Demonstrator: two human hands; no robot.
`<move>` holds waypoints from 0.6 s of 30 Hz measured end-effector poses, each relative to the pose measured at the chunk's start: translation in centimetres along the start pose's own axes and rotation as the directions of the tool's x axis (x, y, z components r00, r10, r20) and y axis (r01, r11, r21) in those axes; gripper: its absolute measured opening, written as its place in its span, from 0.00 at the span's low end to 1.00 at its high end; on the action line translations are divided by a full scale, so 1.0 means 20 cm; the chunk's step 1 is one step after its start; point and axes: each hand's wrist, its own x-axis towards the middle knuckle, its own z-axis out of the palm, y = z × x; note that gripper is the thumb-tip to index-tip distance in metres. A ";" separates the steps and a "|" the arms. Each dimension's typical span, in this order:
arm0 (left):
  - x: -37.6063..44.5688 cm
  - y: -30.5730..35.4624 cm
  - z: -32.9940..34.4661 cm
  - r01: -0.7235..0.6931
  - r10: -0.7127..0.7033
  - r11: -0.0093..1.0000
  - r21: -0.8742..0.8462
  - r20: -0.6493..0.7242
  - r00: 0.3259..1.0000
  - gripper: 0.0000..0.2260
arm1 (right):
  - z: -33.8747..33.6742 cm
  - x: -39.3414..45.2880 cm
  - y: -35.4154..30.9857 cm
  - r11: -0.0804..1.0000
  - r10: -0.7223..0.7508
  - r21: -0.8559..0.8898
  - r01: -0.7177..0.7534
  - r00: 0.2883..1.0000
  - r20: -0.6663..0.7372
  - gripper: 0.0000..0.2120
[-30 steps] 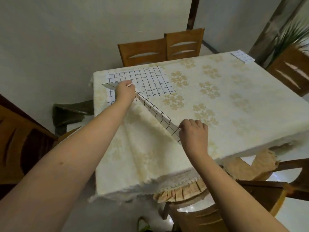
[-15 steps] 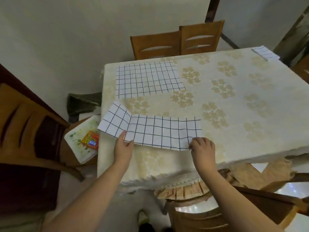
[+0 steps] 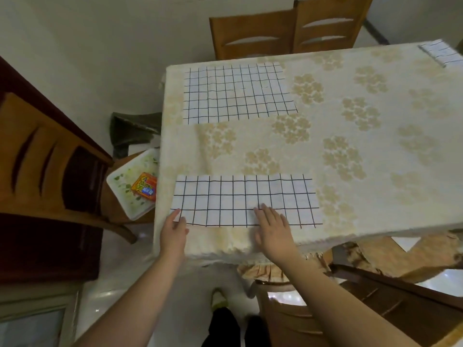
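As right hand point(image 3: 273, 229) presses cloth point(image 3: 225, 196), tray point(image 3: 125, 194) left

Dim, warm, even indoor light leaves only faint shadows. Glare patches shine on the glossy floor point(image 3: 448, 278) at lower right. The grid lines on the folded checked cloth point(image 3: 245, 200) read fairly sharp, while the wooden chair point(image 3: 50, 159) at left sinks into murk. Wide-angle distortion bows the tablecloth point(image 3: 375, 146) edges, and compression smears fine detail.
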 end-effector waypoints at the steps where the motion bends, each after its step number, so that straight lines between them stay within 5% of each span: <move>1: 0.03 0.00 -0.02 0.007 -0.007 1.000 -0.004 -0.035 0.999 0.13 | 0.01 0.02 -0.04 1.000 0.010 0.008 -0.010 1.000 0.011 0.29; 9: 0.14 0.02 -0.11 -0.013 0.017 0.999 0.044 -0.106 0.994 0.14 | 0.09 0.04 -0.06 0.961 0.274 0.022 -0.276 0.959 0.068 0.31; 15: 0.17 0.01 -0.14 0.030 -0.021 0.996 0.089 -0.101 0.995 0.13 | 0.07 0.04 -0.05 0.941 0.336 0.023 -0.339 0.939 0.072 0.30; 18: 0.14 0.04 -0.15 0.061 -0.060 0.997 0.037 -0.033 0.998 0.15 | 0.06 0.04 -0.09 0.966 0.256 0.029 -0.257 0.966 0.018 0.33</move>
